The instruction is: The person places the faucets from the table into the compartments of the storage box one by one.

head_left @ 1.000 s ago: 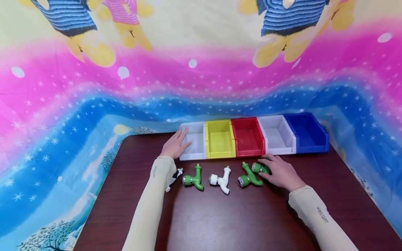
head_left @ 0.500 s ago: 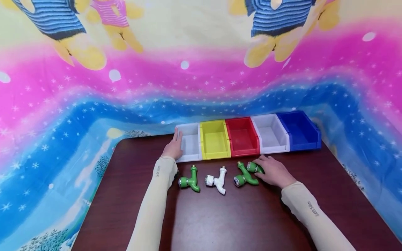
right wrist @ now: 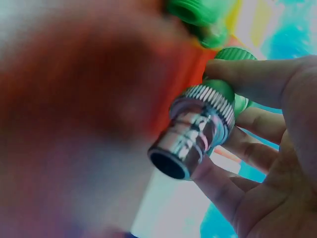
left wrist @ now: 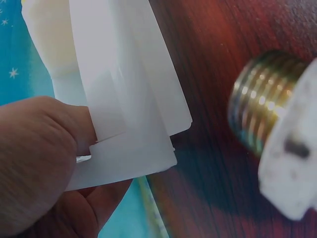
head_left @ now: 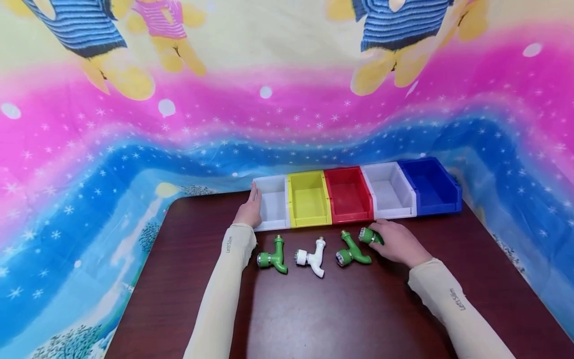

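Note:
At the left end of the bin row, my left hand (head_left: pixel 248 210) grips the side wall of a white bin (head_left: pixel 272 202); the left wrist view shows the thumb (left wrist: pixel 59 121) inside the wall and the fingers outside. My right hand (head_left: pixel 400 242) pinches a green tap (head_left: pixel 367 236), whose chrome nozzle (right wrist: pixel 183 144) points toward the right wrist camera; the palm hides part of the tap. Just left of it lies another green tap (head_left: pixel 354 251). Farther left are a white tap (head_left: pixel 315 258) and a third green tap (head_left: pixel 274 257).
A yellow bin (head_left: pixel 309 197), red bin (head_left: pixel 349 194), second white bin (head_left: pixel 389 189) and blue bin (head_left: pixel 430 187) continue the row along the back of the brown table (head_left: pixel 314 314). A white tap with brass thread (left wrist: pixel 267 101) lies near my left wrist. A patterned cloth (head_left: pixel 287 124) hangs behind.
My left hand's spread fingers have drawn together on the white bin's side wall. The right hand has closed its grip on the green tap, which sits slightly apart from its neighbour.

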